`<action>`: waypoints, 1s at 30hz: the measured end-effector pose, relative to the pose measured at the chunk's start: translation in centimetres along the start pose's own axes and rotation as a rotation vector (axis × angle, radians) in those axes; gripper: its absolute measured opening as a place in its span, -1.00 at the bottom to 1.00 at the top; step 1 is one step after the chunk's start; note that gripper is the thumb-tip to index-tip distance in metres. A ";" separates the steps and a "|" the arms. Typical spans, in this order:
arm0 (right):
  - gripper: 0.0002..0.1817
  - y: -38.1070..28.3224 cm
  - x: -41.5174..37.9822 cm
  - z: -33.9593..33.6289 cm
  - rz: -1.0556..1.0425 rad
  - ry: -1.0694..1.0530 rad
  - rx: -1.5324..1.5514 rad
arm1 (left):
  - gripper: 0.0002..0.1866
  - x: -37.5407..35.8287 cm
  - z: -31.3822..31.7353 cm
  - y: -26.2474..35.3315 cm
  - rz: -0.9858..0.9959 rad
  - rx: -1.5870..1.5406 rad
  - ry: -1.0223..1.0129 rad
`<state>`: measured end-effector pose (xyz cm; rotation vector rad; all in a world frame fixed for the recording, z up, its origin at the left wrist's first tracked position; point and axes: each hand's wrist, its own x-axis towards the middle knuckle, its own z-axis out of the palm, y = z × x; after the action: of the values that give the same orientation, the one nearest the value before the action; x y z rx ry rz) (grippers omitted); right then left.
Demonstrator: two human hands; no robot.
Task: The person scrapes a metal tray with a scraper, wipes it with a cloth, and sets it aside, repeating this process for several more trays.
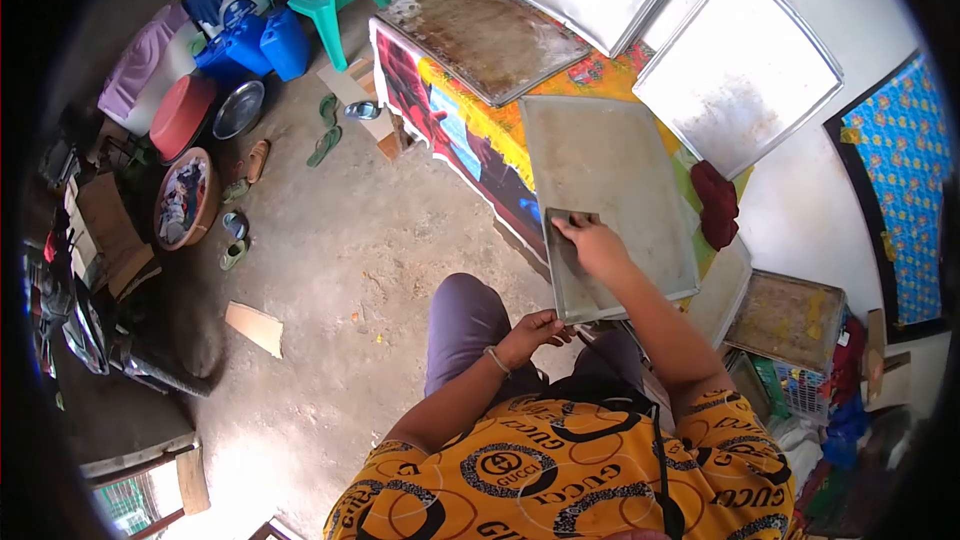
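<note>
A shallow metal tray [610, 155] rests across the table edge and reaches toward my lap. My left hand [530, 338] is closed at its near corner, fingers curled against the rim. On the tray's left side, my right hand [592, 245] presses a thin dark rectangular piece [572, 213] flat to the surface; its exact kind is not clear. A browned, stained tray [480, 35] lies farther back on the same table. A dark red cloth [713, 205] sits just right of the tray in front of me.
Pale trays [740, 65] lean on the wall behind the table, which has a colourful cover [455, 130]. At right, another tray [785, 320] tops a crate [800, 385]. Slippers [325, 130], a clothes basin [185, 198], blue jugs [285, 43] and a green chair [335, 15] stand left.
</note>
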<state>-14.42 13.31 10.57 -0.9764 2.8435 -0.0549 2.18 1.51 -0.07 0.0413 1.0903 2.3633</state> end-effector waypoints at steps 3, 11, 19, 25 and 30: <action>-0.49 0.3 1.7 -0.1 0.026 0.022 0.013 | -0.71 0.0 0.0 0.0 -0.026 -0.018 -0.029; -0.57 2.2 12.1 -1.5 0.127 -0.123 0.060 | -0.69 0.3 -0.7 0.0 -0.012 0.039 -0.060; -0.58 0.7 6.3 -0.4 0.079 -0.042 -0.033 | -0.70 0.1 -0.5 0.4 -0.038 -0.011 -0.064; -0.50 3.0 15.0 -3.1 0.165 -0.115 0.174 | -0.70 0.2 -0.5 0.9 -0.037 -0.024 -0.041; -0.46 1.6 7.8 -1.8 0.093 -0.077 0.143 | -0.71 0.2 -0.6 1.2 -0.044 -0.028 -0.040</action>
<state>-21.73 9.76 11.35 -0.7992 2.7655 -0.2037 1.36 0.54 0.34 0.0534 1.0292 2.3278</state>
